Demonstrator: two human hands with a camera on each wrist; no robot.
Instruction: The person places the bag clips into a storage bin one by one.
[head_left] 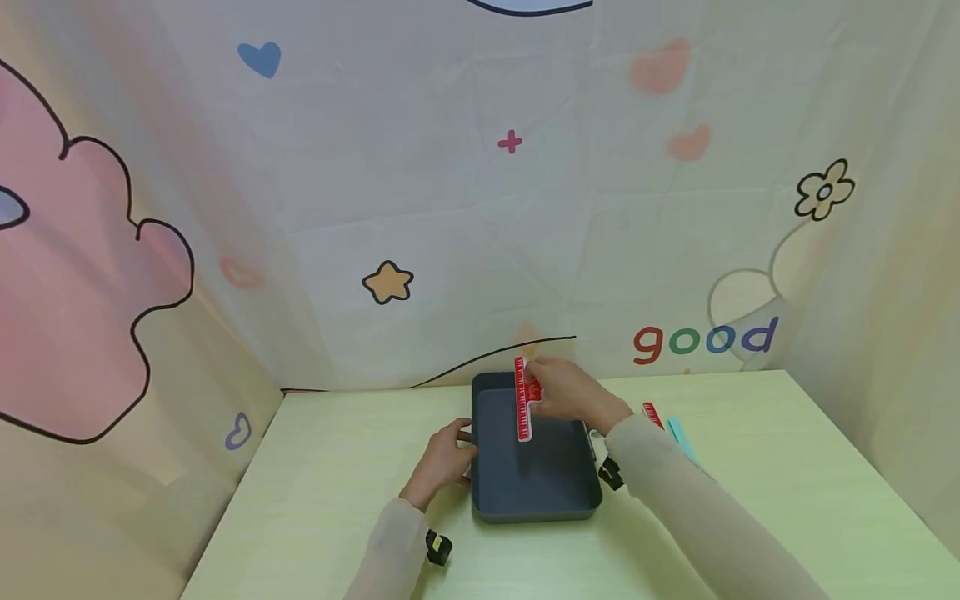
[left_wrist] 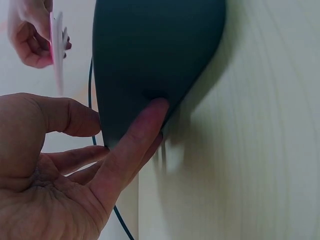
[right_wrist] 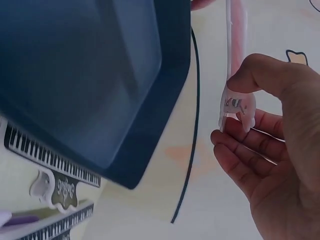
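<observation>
A red clip [head_left: 522, 400] with a long white-edged strip of piano keys is pinched by my right hand [head_left: 566, 390] over the far part of a dark grey-blue rectangular tray [head_left: 536, 487]. In the right wrist view the thumb and fingers hold the clip [right_wrist: 234, 105] by its short grip end. My left hand [head_left: 442, 457] holds the tray's left side. The left wrist view has its thumb against the rim and its fingers [left_wrist: 132, 142] along the outer wall and lower edge of the tray [left_wrist: 155, 45].
Right of the tray lie another red clip [head_left: 652, 414] and a light-blue one [head_left: 681, 437], partly behind my right forearm. A black piano-key clip [right_wrist: 52, 155] lies close by the tray wall. A printed cloth [head_left: 450, 192] hangs behind the pale table [head_left: 337, 467].
</observation>
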